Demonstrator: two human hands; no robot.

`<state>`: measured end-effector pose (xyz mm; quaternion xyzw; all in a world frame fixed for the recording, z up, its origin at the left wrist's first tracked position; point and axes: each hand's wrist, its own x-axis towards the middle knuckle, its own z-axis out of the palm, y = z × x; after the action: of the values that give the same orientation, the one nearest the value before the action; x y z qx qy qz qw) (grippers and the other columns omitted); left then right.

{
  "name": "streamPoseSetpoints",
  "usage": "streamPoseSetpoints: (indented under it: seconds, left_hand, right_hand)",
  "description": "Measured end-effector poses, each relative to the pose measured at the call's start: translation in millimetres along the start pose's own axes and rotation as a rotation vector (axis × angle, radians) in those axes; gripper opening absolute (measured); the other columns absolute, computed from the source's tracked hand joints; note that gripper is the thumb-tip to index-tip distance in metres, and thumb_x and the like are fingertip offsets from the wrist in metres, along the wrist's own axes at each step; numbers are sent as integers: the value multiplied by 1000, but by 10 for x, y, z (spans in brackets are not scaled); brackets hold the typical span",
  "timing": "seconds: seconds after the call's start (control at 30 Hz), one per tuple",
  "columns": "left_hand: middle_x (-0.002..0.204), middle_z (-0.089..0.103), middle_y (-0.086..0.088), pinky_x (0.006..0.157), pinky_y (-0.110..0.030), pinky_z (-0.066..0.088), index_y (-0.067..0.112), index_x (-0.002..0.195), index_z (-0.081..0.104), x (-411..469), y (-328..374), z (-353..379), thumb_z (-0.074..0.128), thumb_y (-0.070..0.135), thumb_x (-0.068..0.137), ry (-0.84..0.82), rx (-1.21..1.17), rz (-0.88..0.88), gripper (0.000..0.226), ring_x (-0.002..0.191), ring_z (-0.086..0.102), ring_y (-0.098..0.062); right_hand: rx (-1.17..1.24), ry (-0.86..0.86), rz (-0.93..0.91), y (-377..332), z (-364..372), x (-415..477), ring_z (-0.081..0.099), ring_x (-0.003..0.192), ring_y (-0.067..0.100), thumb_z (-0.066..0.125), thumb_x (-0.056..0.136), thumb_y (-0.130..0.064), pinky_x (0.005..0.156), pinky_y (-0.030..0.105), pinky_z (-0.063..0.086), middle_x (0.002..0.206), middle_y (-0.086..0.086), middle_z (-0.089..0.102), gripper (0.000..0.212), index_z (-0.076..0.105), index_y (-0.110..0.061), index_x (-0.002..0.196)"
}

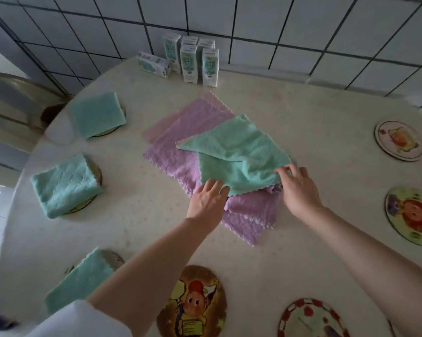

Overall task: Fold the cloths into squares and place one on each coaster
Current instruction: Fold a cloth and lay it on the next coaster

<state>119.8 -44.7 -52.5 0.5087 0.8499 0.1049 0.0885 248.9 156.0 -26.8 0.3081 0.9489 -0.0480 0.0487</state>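
Head view: both hands work on a green cloth (239, 161) lying partly folded on top of the purple cloths (180, 142) at the middle of the table (302, 117). The left hand (208, 200) presses flat on the cloth's near edge, fingers spread — not gripping. The right hand (296, 188) pinches the cloth's right corner. Left of the hands, three folded green cloths sit on coasters; right and nearer, four coasters — one (399, 141) far right — lie bare.
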Motion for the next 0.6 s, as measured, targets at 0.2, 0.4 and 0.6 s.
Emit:
streamPoseSetpoints:
  seconds: [0.2,0.4,0.6]
  left_hand:
    - [124,55,0,99,-38,43,18,127,52,224,-47,110,66,18,81,-76,67,-48,49,111,53,-23]
    - [111,56,4,87,-30,47,18,117,57,390,-63,-5,63,24,87,-95,109,-67,31,99,54,-17]
    - [87,58,0,66,-29,51,12,94,62,585,-159,-247,52,16,95,-94,-18,-232,11,82,59,-17]
  right_hand:
    - [25,-7,-15,208,76,194,52,99,35,66,75,0,72,41,50,111,10,56,35,63,-12,108]
    - [120,61,-84,301,-22,356,56,97,31,61,79,4,79,39,50,101,6,68,26,72,-13,95]
    - [287,154,-42,280,-300,596,60,88,28,57,86,-8,72,36,50,96,6,67,14,68,-13,93]
